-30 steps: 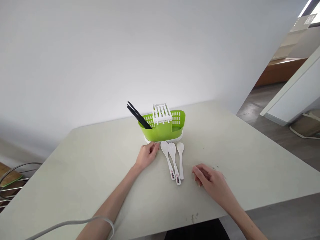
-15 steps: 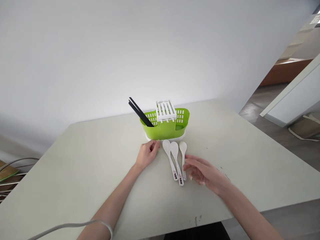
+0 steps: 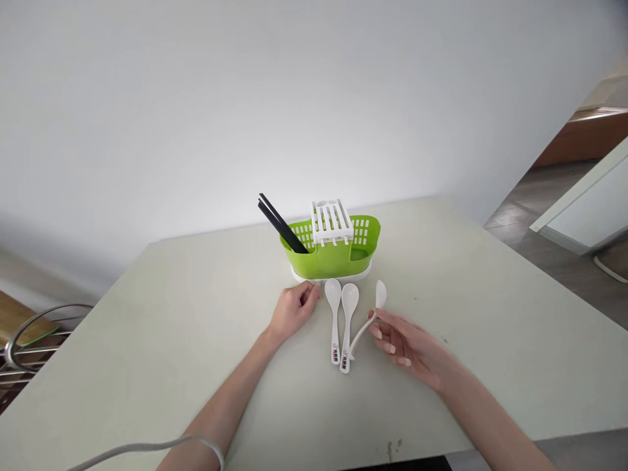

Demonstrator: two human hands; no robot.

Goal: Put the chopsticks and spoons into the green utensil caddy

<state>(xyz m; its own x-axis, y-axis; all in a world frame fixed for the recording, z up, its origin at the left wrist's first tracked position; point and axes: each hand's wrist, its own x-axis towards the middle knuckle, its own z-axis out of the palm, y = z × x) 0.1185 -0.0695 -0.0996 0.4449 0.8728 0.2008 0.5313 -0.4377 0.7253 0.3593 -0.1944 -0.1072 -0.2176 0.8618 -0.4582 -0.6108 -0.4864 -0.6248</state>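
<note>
Between the thumb and fingers of my right hand (image 3: 409,343) is a white spoon (image 3: 364,327), turned on its side, its bowl pointing away from me and its handle end by the other spoons. Two more white spoons, the left spoon (image 3: 334,317) and the middle spoon (image 3: 348,314), lie side by side on the table with printed marks on their handles. My left hand (image 3: 294,309) rests on the table left of them, fingers curled; whether anything is inside cannot be seen. Just beyond stands a green utensil basket (image 3: 324,261) with a white slotted rack (image 3: 332,222) on top.
Black chopsticks (image 3: 279,222) lean out of the basket's left compartment. A white wall (image 3: 314,98) rises behind the pale table (image 3: 196,294). At the left edge is a metal wire rack (image 3: 19,353). A grey cable (image 3: 147,447) crosses my left forearm.
My right hand has taken hold of the rightmost spoon and tipped it onto its side, its bowl shifting right. The other two spoons have turned slightly. My left hand stays near the basket.
</note>
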